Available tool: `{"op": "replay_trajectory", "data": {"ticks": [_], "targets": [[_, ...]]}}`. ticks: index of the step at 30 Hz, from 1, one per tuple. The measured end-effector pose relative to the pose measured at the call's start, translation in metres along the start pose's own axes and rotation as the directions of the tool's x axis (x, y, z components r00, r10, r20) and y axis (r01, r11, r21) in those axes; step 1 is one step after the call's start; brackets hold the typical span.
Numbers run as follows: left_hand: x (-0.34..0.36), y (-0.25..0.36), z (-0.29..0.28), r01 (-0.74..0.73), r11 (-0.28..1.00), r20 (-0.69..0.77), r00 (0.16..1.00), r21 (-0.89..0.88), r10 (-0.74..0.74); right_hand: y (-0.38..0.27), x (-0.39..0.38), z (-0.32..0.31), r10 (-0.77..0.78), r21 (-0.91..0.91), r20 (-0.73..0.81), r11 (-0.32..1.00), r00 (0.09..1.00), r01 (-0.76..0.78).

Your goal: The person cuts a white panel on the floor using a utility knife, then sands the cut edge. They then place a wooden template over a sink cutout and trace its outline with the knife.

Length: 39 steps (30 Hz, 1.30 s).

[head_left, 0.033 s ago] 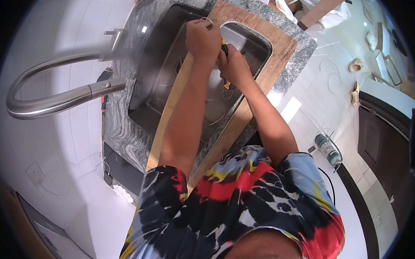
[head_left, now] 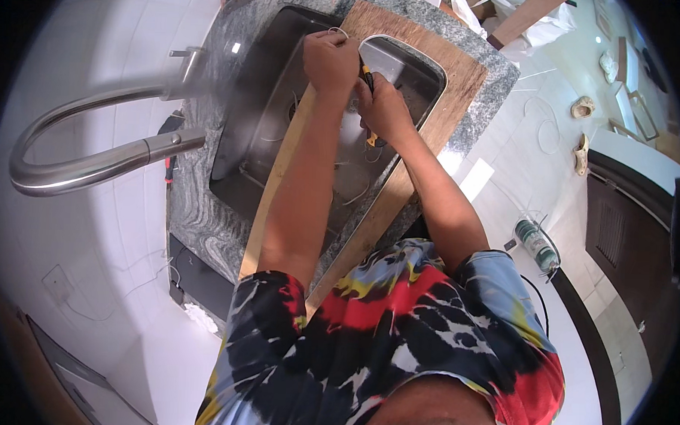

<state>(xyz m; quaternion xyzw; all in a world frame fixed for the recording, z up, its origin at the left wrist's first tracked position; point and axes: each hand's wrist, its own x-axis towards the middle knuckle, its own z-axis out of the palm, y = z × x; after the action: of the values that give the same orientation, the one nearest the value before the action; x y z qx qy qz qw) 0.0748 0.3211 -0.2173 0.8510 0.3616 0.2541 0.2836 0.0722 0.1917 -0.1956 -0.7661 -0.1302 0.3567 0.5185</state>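
My left hand is closed in a pinch on a thin white strip, which loops out above its fingertips. The strip runs on along the rounded cut-out of a wooden board. In my right hand is a slim yellow-and-black hand tool; its upper part points toward my left hand and its yellow butt end shows below my fingers. I cannot make out the tip. The board lies over a dark metal sink, whose basin shows through the cut-out.
A tall curved faucet arches in from the left. Grey stone countertop surrounds the sink. On the floor at right lie a green-and-clear bottle and a pair of clogs. White bags sit beyond the far corner.
My left hand has shifted very slightly left, and a little more of the tool's yellow upper part shows between my hands. Both hands keep their hold.
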Motion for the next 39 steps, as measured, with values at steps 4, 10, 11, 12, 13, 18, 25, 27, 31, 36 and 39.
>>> {"op": "replay_trajectory", "data": {"ticks": [4,10,11,12,13,18,25,27,31,36,39], "targets": [[0.015,-0.029,-0.01,0.012,0.966,0.096,0.995,-0.259,0.013,0.01,0.01,-0.001,0.053,0.162,0.103,0.984,0.993,-0.069],[0.019,-0.032,-0.024,-0.159,0.959,0.131,0.973,-0.233,0.193,-0.005,-0.006,-0.006,0.118,0.092,0.088,0.988,0.989,-0.126],[0.017,-0.031,-0.025,-0.185,0.958,0.127,0.968,-0.219,0.216,-0.008,-0.008,-0.007,0.13,0.079,0.091,0.987,0.987,-0.137],[0.013,-0.031,-0.024,-0.178,0.96,0.098,0.974,-0.215,0.202,-0.01,-0.009,-0.007,0.142,0.066,0.091,0.987,0.986,-0.149],[0.008,-0.03,-0.022,-0.169,0.963,0.069,0.98,-0.211,0.187,-0.01,-0.009,-0.007,0.142,0.064,0.09,0.987,0.986,-0.148],[0.007,-0.031,-0.025,-0.187,0.947,0.037,0.978,-0.263,0.203,0.0,-0.005,-0.008,0.109,0.073,0.081,0.991,0.991,-0.115],[0.007,-0.04,-0.02,-0.167,0.932,0.002,0.984,-0.323,0.177,-0.002,-0.005,-0.004,0.108,-0.009,0.077,0.994,0.991,-0.107],[0.006,-0.041,-0.02,-0.161,0.935,0.012,0.985,-0.316,0.174,0.0,0.0,-0.005,0.096,0.017,0.091,0.995,0.991,-0.098],[0.005,-0.041,-0.016,-0.14,0.931,-0.01,0.989,-0.336,0.145,0.003,0.009,0.004,0.057,0.02,0.072,0.998,0.996,-0.059],[0.004,-0.041,-0.016,-0.196,0.941,-0.08,0.98,-0.274,0.181,-0.005,0.014,-0.001,0.112,0.09,0.125,0.988,0.986,-0.124],[0.001,-0.038,-0.016,-0.241,0.944,-0.114,0.969,-0.224,0.22,0.002,-0.007,-0.002,0.092,0.045,0.099,0.994,0.991,-0.097]]}}
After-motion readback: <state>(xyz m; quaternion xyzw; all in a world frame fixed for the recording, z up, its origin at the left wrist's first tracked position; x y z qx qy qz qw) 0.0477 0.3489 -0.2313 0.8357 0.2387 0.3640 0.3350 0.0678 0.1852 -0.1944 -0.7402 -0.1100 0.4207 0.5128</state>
